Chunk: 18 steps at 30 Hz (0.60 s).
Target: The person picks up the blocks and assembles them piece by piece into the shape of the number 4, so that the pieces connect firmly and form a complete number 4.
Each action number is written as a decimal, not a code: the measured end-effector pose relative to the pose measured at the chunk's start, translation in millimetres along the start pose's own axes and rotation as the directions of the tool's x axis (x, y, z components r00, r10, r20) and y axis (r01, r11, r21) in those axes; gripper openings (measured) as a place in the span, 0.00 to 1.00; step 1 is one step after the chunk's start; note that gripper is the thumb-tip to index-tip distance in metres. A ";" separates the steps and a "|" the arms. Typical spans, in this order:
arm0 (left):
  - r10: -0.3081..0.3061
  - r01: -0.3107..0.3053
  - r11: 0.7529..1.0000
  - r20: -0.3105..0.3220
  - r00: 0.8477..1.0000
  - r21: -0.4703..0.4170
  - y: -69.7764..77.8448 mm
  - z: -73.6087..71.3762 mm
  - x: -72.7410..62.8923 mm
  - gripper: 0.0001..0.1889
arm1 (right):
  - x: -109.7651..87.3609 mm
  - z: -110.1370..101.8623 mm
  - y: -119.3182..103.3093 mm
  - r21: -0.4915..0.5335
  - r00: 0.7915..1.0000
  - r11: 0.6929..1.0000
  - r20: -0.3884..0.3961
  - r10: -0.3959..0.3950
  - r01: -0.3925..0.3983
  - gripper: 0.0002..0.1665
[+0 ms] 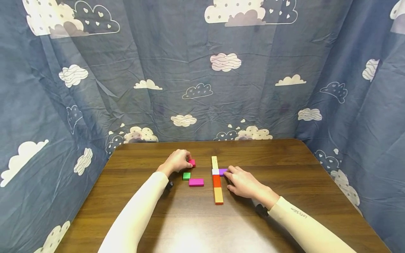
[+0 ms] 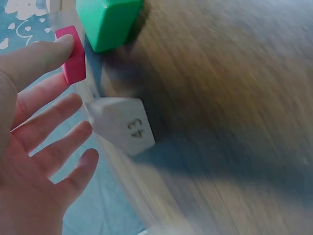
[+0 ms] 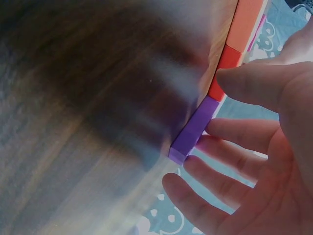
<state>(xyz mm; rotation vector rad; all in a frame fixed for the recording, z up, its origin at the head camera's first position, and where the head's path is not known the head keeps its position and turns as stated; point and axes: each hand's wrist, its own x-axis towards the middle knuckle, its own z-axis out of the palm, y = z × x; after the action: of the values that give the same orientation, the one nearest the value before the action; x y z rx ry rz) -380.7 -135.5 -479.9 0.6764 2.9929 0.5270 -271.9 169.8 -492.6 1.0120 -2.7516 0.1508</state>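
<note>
My left hand (image 1: pixel 179 161) pinches a pinkish-red block (image 2: pixel 73 55) between thumb and index finger, while its other fingers spread loosely. A green block (image 1: pixel 186 176) and a magenta block (image 1: pixel 196 182) lie just nearer to me. In the left wrist view a white block (image 2: pixel 128 126) printed "43" stands beside the fingers. My right hand (image 1: pixel 243 181) rests its fingertips along a purple block (image 3: pixel 193 131), fingers loosely extended and thumb by the red block (image 1: pixel 216 181). The purple block juts right from a white square block (image 1: pixel 215 172) in a line of blocks.
That line runs from a pale yellow block (image 1: pixel 214 162) at the far end, through white and red, to an orange block (image 1: pixel 218 195) at the near end. All lie on a brown wooden table (image 1: pixel 269 154). A blue cloud-patterned curtain (image 1: pixel 177 63) hangs behind and at both sides.
</note>
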 end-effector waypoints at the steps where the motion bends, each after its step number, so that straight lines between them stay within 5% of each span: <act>1: 0.002 -0.002 1.000 0.005 1.000 0.001 -0.8 -0.2 -1.0 0.10 | -0.3 0.0 0.3 0.000 1.000 1.000 -0.002 -0.003 0.003 0.24; 8: 0.024 -0.024 1.000 0.005 1.000 0.002 -9.4 -3.7 -14.6 0.11 | -1.2 0.8 0.9 -0.010 1.000 1.000 -0.007 -0.010 0.010 0.25; 18: 0.183 -0.184 0.983 -0.075 0.980 -0.006 -18.7 2.1 -33.6 0.12 | -3.1 -0.9 -1.4 -0.035 1.000 0.999 -0.002 0.000 0.000 0.27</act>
<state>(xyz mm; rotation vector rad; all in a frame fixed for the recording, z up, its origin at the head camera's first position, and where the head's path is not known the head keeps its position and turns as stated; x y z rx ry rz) -357.8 -164.9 -489.6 0.9591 3.0097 0.5912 -268.5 170.9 -492.4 1.0017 -2.7425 0.1028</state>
